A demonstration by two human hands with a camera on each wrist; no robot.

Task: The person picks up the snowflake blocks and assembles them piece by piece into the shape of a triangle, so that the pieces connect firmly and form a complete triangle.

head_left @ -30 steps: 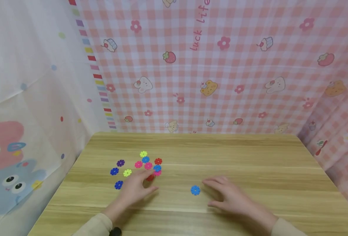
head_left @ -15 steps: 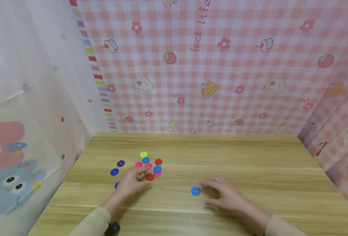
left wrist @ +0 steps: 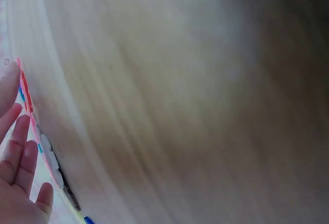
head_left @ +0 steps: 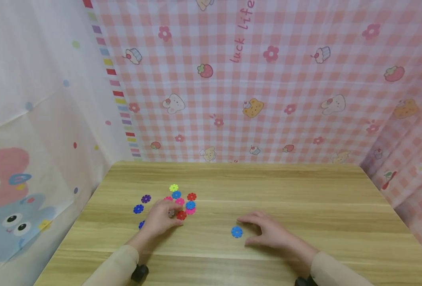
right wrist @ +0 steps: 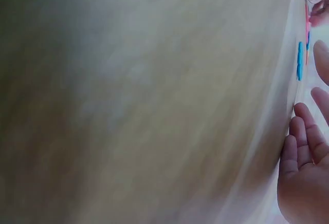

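Observation:
Thin notched plastic discs, the snowflake kind, lie flat on the wooden table. My left hand is low over their cluster, thumb and fingers apart. Between them show a grey-brown disc and a red disc. Pink discs and a blue disc on a pink one lie just past its fingertips. My right hand stays beside a lone light-blue disc, fingers and thumb spread and holding nothing. The right wrist view shows that light-blue disc edge-on, beyond the fingers.
A yellow disc and another blue disc lie at the back of the cluster. Purple and dark-blue discs are at its left. A pink checked cloth hangs behind the table.
My left hand has shifted a little left, uncovering the red disc and covering the nearer yellow one. My right hand has moved left, closer to the lone light-blue disc.

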